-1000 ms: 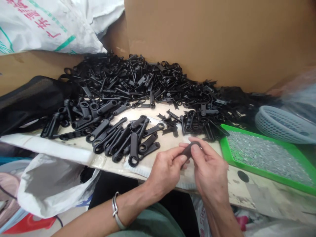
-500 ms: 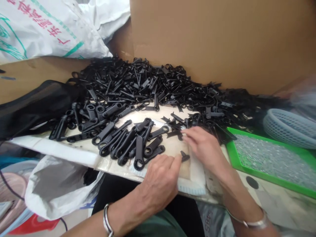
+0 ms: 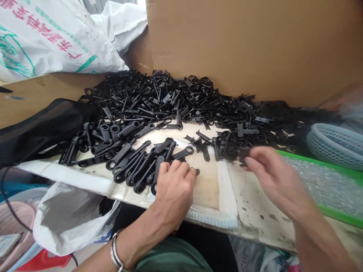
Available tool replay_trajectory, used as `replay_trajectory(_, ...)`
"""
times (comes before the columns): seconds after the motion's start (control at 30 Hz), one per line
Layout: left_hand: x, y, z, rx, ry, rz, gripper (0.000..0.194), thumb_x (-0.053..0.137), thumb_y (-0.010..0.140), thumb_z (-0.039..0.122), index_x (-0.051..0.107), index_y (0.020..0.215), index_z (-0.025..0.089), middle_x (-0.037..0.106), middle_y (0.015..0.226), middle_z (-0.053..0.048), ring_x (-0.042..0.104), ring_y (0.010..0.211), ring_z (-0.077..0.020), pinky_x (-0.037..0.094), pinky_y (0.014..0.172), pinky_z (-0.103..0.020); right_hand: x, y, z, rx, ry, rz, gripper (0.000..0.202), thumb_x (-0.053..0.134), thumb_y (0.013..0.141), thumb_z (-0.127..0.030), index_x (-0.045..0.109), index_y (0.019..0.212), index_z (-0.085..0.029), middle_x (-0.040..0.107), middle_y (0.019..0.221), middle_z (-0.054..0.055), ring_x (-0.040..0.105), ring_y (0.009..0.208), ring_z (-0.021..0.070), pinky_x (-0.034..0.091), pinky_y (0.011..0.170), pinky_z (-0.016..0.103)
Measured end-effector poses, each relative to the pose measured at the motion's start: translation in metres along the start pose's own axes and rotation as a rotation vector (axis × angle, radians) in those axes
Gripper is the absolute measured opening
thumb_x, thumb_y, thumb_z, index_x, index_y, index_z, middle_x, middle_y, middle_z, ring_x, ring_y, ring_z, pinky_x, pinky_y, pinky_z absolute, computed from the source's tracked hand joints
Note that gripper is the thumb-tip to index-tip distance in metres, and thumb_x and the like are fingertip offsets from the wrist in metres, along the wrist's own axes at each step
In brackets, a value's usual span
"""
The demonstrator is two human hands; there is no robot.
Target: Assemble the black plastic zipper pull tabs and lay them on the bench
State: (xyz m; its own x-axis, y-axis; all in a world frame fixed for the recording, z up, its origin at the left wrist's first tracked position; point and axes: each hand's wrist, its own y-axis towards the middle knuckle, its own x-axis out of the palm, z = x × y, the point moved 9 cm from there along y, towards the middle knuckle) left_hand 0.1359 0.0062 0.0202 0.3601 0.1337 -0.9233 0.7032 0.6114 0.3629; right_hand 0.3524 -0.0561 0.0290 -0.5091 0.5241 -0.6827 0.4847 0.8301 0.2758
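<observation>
Fingers of the left hand (image 3: 174,190) curl downward at the near row of black handles (image 3: 143,166); their tips are hidden behind the knuckles, so I cannot tell if they grip anything. One handle is partly covered by this hand: its long axis runs from near to far, with its ring end towards the near edge of the table (image 3: 249,200). Just right of the hand, a dark round end (image 3: 197,172) shows, and what it belongs to is hidden. Most handles in the row slant, their far ends to the right. Fingers of the right hand (image 3: 273,175) are narrow, holding a small black piece (image 3: 244,153) over the right part of the table. Both are blurred, and which way the piece points is hard to make out. This hand and its forearm cover the left side of the green tray (image 3: 340,215), whose right end is cut off. Farther, the heap (image 3: 170,94) is too tangled to separate.
</observation>
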Motion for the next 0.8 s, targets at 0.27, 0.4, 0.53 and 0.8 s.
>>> replay_trajectory(0.27,0.008,0.089,0.032,0.238,-0.068,-0.145,0.029,0.044,0.086,0.0,0.066,0.082,0.018,0.066,0.087,-0.005,0.057,0.09,-0.0214,0.038,0.074,-0.036,-0.042,-0.073,0.078,0.432,0.457,0.205,0.038,0.082,0.067,-0.049,0.064,0.093,-0.029,0.077,0.092,0.011,0.075,0.075,0.0298,0.062,0.071,0.039)
replay_trajectory(0.4,0.033,0.131,0.051,0.189,-0.063,-0.152,0.025,0.045,0.09,0.008,0.069,0.082,0.015,0.067,0.084,-0.009,0.061,0.081,-0.0216,0.041,0.068,-0.033,-0.056,-0.086,0.082,0.434,0.341,0.278,0.038,0.081,0.065,-0.049,0.071,0.094,-0.027,0.077,0.084,0.009,0.074,0.066,0.0258,0.062,0.068,0.035)
replay_trajectory(0.53,0.05,0.143,0.074,0.231,-0.07,-0.138,0.026,0.045,0.091,0.008,0.07,0.093,0.015,0.067,0.095,-0.01,0.061,0.096,-0.0253,0.044,0.078,-0.037,-0.062,-0.091,0.086,0.415,0.296,0.297,0.038,0.08,0.065,-0.049,0.076,0.095,-0.027,0.078,0.09,0.008,0.071,0.062,0.0206,0.061,0.066,0.03)
replay_trajectory(0.8,0.06,0.142,0.085,0.408,-0.145,-0.167,0.026,0.051,0.088,0.001,0.072,0.08,0.013,0.066,0.079,-0.008,0.061,0.082,-0.02,0.044,0.075,-0.032,-0.066,-0.093,0.081,0.263,0.329,0.4,0.018,0.078,0.073,-0.04,0.08,0.086,-0.028,0.07,0.121,0.002,0.072,0.085,0.017,0.06,0.08,0.024)
